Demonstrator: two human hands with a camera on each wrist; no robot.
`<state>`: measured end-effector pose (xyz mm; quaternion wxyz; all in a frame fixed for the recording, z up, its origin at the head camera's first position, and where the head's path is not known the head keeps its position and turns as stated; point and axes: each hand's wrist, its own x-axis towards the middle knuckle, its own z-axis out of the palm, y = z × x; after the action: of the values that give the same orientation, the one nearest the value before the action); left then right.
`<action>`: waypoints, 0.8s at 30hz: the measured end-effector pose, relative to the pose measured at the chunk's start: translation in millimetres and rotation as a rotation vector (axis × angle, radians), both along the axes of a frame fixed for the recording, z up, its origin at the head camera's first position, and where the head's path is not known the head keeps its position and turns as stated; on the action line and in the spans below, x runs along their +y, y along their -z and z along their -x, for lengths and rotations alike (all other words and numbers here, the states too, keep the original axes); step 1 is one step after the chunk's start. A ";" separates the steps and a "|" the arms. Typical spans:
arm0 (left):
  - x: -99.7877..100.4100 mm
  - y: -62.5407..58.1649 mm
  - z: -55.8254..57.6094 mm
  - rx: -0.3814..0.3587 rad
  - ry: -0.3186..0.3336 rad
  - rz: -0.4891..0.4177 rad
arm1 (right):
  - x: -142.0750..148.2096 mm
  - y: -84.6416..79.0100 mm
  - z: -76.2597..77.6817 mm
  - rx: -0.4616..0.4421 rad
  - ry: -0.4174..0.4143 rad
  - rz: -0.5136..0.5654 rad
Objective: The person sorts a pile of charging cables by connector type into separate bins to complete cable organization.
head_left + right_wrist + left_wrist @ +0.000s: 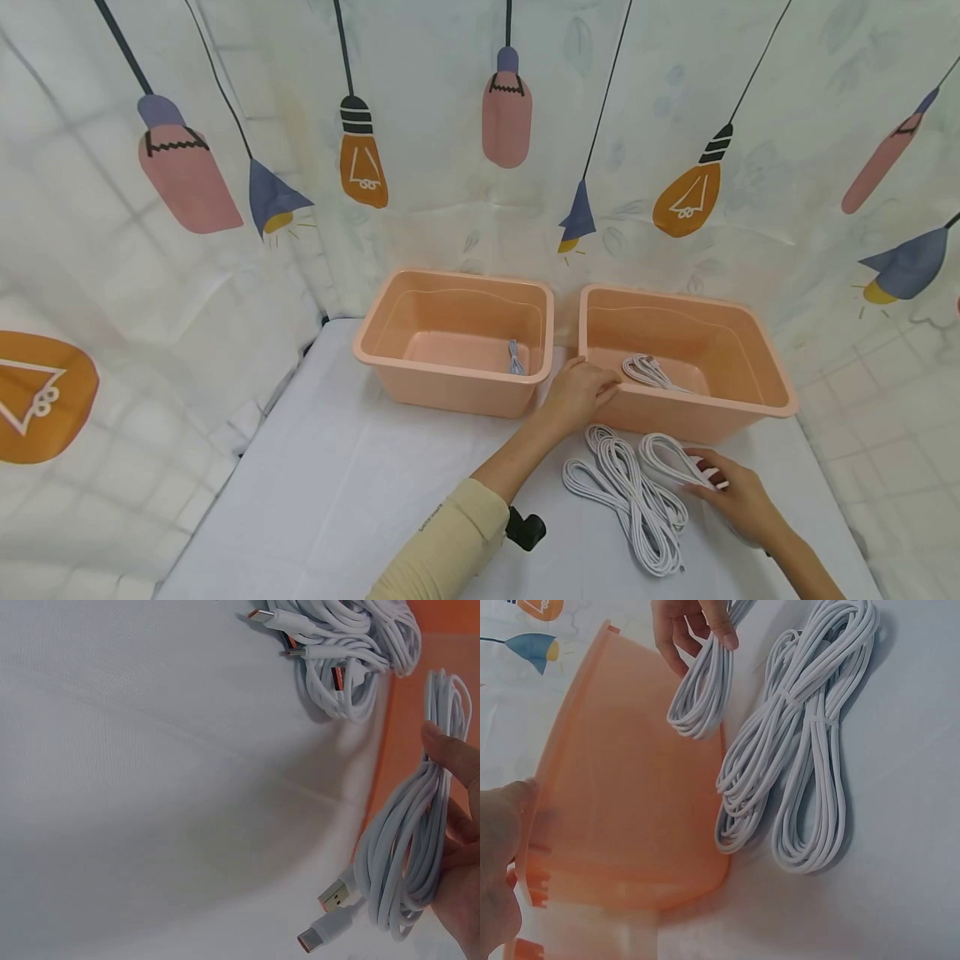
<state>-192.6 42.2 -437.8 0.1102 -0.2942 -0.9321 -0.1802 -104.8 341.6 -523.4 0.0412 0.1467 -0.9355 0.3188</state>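
My left hand grips the front rim of the right peach plastic bin near its left corner; the left wrist view shows the thumb and fingers at the rim. My right hand pinches a coiled white USB cable around its middle, in front of that bin. From the coil's lower end hang a USB-A plug and a USB-C plug. Beside it on the table lie coiled white cables, crossing one another, with more plugs showing in the right wrist view. Another white cable lies inside the right bin.
A second peach bin stands to the left with a small tied cable inside. A black object shows beside the left sleeve. White cloth covers the table, and a lamp-print curtain hangs behind.
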 end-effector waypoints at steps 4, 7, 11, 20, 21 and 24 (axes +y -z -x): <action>-0.4 -0.5 0.0 -0.006 -0.001 -0.005 | 1.4 -4.8 -0.1 0.056 -0.028 0.004; -0.4 -1.2 0.5 -0.030 0.000 -0.018 | 2.4 -8.0 0.1 0.075 -0.050 0.015; 0.1 -1.3 1.4 -0.053 -0.002 -0.036 | 3.2 -12.8 0.8 0.105 -0.063 0.022; 2.6 1.4 1.1 -0.020 -0.019 -0.103 | 3.2 -26.3 2.9 0.164 -0.092 0.011; 3.0 1.5 1.1 -0.018 -0.022 -0.105 | 3.1 -28.0 3.3 0.169 -0.098 0.010; 3.7 1.8 0.8 -0.013 -0.032 -0.113 | 2.7 -33.5 4.2 0.182 -0.115 0.009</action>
<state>-193.4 45.9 -439.6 0.1235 -0.2713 -0.9258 -0.2325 -109.0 344.2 -489.9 0.1084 0.2281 -0.9165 0.3102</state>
